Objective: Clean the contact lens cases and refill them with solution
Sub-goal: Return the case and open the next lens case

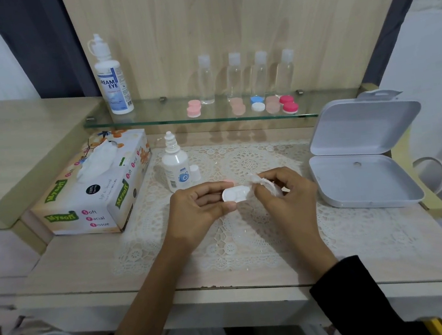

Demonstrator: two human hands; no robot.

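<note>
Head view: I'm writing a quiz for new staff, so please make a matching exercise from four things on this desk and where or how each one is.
Things
1. tall solution bottle
2. small bottle
3. white lens case
4. tissue wad

Places or states
A. pinched in the right hand
B. held in the left hand
C. standing on the glass shelf
D. uncapped, on the lace mat

Pairs: 1-C, 2-D, 3-B, 4-A
</note>
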